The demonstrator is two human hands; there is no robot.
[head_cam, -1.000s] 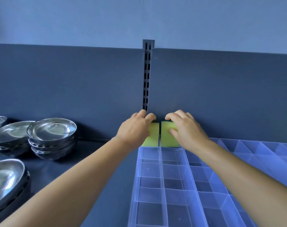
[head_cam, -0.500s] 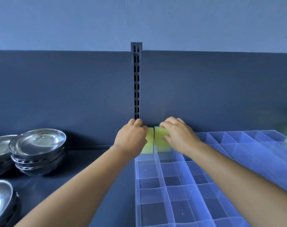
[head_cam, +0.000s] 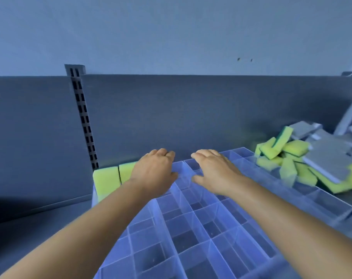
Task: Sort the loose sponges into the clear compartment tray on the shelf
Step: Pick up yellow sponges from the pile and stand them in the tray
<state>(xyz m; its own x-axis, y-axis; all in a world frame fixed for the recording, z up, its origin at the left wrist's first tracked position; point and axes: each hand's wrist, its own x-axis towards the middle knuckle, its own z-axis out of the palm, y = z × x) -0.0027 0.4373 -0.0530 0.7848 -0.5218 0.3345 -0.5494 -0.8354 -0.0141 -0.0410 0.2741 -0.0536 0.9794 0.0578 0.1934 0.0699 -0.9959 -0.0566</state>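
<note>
Nearest me the tray point(head_cam: 201, 234) spreads across the shelf point(head_cam: 40, 228), its cells bare in the near rows. Over its far-left part I have both hands hovering, palms down: my left hand point(head_cam: 154, 172) loosely curled with nothing in it, my right hand point(head_cam: 213, 171) with fingers spread and empty. Just beyond my left hand, two sponges point(head_cam: 112, 179) stand side by side in the tray's far-left corner cells, touching each other, upright against the back panel point(head_cam: 191, 117). The rest lie in a loose pile point(head_cam: 281, 158) at the tray's far-right edge, heaped partly over the rim, mixed with grey pads point(head_cam: 326, 156). I judge the step in hand is reaching for the next sponges, so I'd swing right, clear the divider tops, and pinch single yellow pieces from the top of the heap rather than dragging the stack. The grey pads lying over some sponges could slide when I pull. The slotted upright point(head_cam: 84, 119) is far left, out of my way.
</note>
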